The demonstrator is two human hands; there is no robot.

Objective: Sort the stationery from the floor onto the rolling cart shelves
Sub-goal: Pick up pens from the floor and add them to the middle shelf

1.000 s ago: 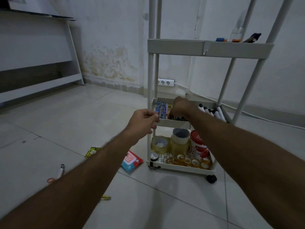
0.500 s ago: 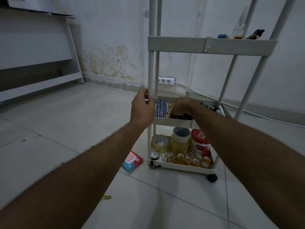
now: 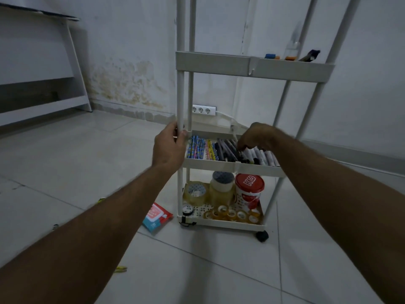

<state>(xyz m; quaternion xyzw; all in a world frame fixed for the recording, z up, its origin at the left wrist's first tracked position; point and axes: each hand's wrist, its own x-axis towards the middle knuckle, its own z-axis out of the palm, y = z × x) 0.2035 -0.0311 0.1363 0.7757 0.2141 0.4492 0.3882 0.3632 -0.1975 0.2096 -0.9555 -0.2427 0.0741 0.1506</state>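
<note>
Stationery: pens and markers [image 3: 232, 151] lie in a row on the middle shelf [image 3: 232, 166] of the rolling cart [image 3: 252, 66]; patterned pencils [image 3: 197, 147] fill its 9 o'clock end.
Left hand: left hand [image 3: 169, 148] grips the front corner post [image 3: 181, 102] just above the middle shelf, fingers wrapped round it, thumb toward the shelf.
Right hand: right hand [image 3: 255, 136] hangs over the dark pens, fingertips curled down among them; dim light, so I cannot tell if it pinches one or only nudges them.
Step in hand: judged to be seating pens into the row.
Technique: hold the post firm so the castors do not roll; lay each pen parallel to its neighbours, pushed toward 12 o'clock, clear of the front lip.
Lower shelf: tape rolls [image 3: 230, 215] and a red-lidded tub [image 3: 249, 189].
Remaining: red-and-blue packet [image 3: 156, 218] on the floor at the cart's 9 o'clock, and a yellow item [image 3: 120, 269] nearer the camera.
Risk: crossed pens may roll off the lip.
</note>
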